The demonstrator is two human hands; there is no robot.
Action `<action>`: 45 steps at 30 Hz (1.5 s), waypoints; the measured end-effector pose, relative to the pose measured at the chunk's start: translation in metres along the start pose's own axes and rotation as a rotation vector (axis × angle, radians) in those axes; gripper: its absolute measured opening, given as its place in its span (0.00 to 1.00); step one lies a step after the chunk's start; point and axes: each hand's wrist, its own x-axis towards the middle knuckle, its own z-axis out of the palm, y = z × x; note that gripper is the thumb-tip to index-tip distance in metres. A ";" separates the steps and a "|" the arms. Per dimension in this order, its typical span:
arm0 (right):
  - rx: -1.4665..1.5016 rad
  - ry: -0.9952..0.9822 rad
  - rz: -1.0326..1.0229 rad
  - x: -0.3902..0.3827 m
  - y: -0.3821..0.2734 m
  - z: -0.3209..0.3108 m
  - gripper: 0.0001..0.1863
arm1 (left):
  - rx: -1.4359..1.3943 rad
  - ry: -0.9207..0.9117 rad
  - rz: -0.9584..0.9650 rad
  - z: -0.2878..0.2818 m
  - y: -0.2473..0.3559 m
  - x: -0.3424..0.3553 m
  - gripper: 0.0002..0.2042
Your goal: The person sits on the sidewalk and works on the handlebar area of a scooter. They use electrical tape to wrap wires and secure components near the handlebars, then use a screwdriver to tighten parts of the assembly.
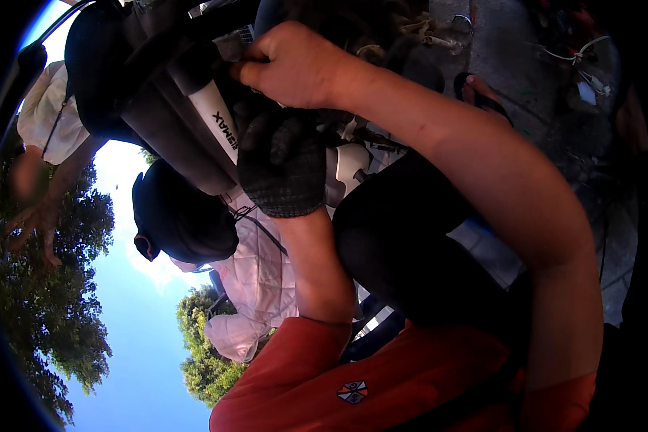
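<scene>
Glove [284, 165] dk grey; tube [207, 104] wht, blk-lettered; shirt [439, 353] red; quilted cloth [263, 270] pale pink

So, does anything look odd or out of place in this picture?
Yes: the left hand, by the white tube, is gloved while the right hand is bare, an odd pair. No spill or damage is clear.

A white tube [214, 115], marked with dark lettering, slants from far left to near right; a small dull-grey piece [230, 47] sits near its far end.
</scene>
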 end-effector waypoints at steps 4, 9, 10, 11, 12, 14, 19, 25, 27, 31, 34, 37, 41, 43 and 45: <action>0.016 0.019 -0.019 -0.003 0.000 0.002 0.17 | -0.132 -0.066 0.002 0.004 -0.003 0.000 0.10; 0.058 -0.165 0.102 0.004 -0.010 -0.021 0.17 | -0.051 -0.164 0.010 -0.017 0.005 0.002 0.09; 0.154 -0.191 0.180 0.003 -0.012 -0.026 0.18 | -0.042 -0.149 0.012 -0.017 0.005 0.002 0.09; 0.250 -0.217 0.257 0.002 -0.012 -0.029 0.19 | -0.074 -0.129 0.005 -0.015 0.004 0.002 0.09; 0.332 -0.212 0.250 0.004 -0.006 -0.025 0.20 | -0.105 -0.109 -0.001 -0.012 0.004 0.002 0.09; 0.362 -0.205 0.212 0.004 -0.004 -0.024 0.20 | -0.137 -0.094 -0.011 -0.008 0.001 0.001 0.09; 0.184 -0.170 0.232 0.002 -0.020 -0.018 0.18 | -0.086 -0.242 -0.025 -0.019 0.005 0.005 0.08; -0.080 -0.054 0.100 0.004 -0.022 -0.013 0.14 | -0.101 -0.153 -0.022 -0.011 0.001 -0.001 0.08; -0.129 -0.080 0.097 0.004 -0.024 -0.015 0.14 | -0.057 -0.120 -0.002 -0.011 0.002 -0.001 0.08; -0.177 -0.109 0.046 0.003 -0.028 -0.017 0.13 | -0.064 -0.064 0.056 -0.004 -0.003 -0.003 0.05; -0.193 -0.061 0.016 0.002 -0.029 -0.013 0.13 | -0.037 -0.064 0.036 -0.003 -0.003 0.000 0.04; -0.240 -0.044 -0.008 -0.003 -0.031 -0.012 0.14 | -0.110 -0.164 0.023 -0.013 -0.002 -0.005 0.06; -0.056 -0.032 -0.056 0.004 -0.013 -0.008 0.15 | -0.241 -0.063 -0.001 -0.006 0.002 -0.002 0.05; 0.052 -0.084 0.003 -0.003 -0.007 -0.012 0.15 | -0.279 -0.029 -0.033 0.003 -0.005 -0.002 0.02; 0.091 -0.106 0.020 -0.005 -0.001 -0.010 0.15 | -0.333 0.049 -0.013 0.013 -0.005 -0.001 0.02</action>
